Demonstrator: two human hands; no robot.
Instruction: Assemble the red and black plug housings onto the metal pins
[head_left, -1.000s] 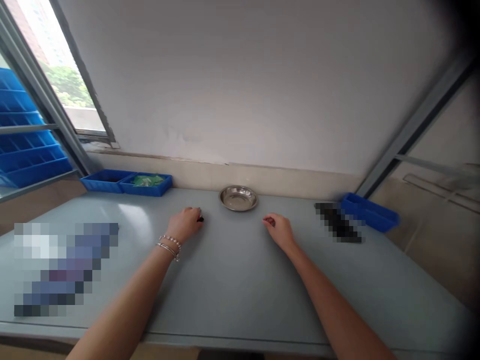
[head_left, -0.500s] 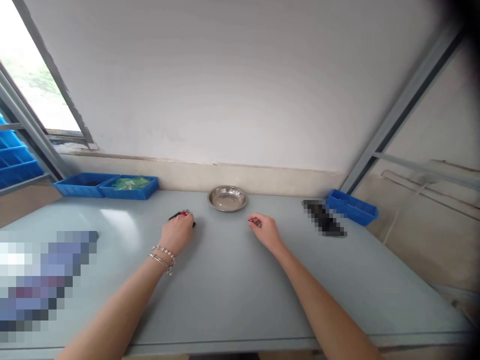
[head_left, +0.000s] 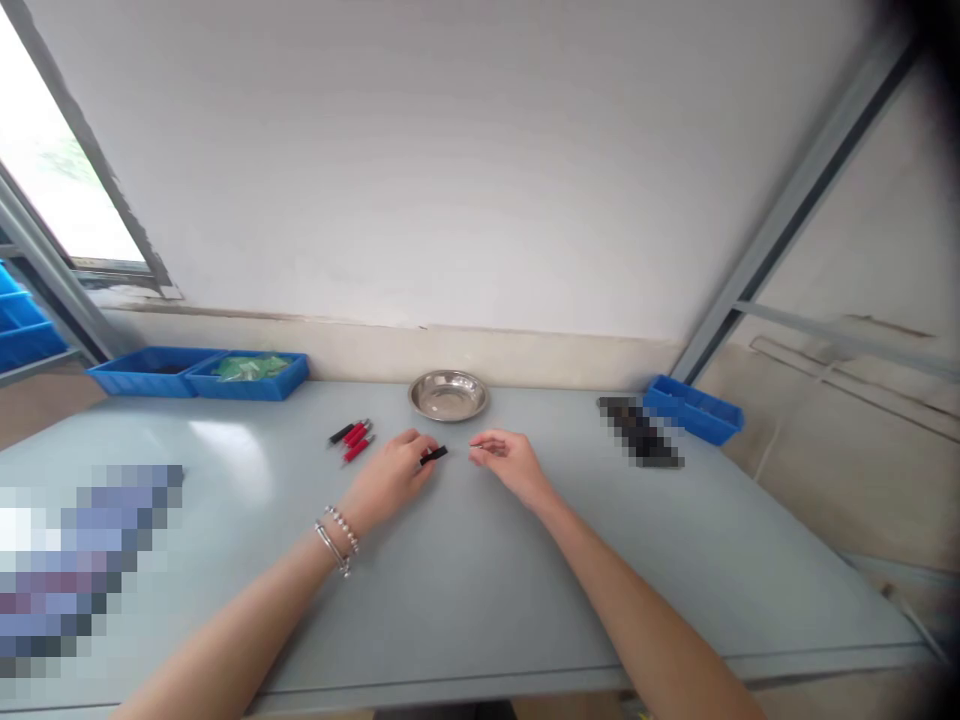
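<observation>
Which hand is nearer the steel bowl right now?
Right. The right hand sits just in front of the steel bowl, slightly to its right; the left hand is farther back, to its left, holding a black piece.

Steel bowl (head_left: 448, 395) and blue trays (head_left: 196, 372) on table (head_left: 465, 590).

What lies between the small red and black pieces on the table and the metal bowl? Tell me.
Nothing: in the head view, only bare grey table separates the red and black pieces from the metal bowl; the left hand is nearer the camera.
</observation>
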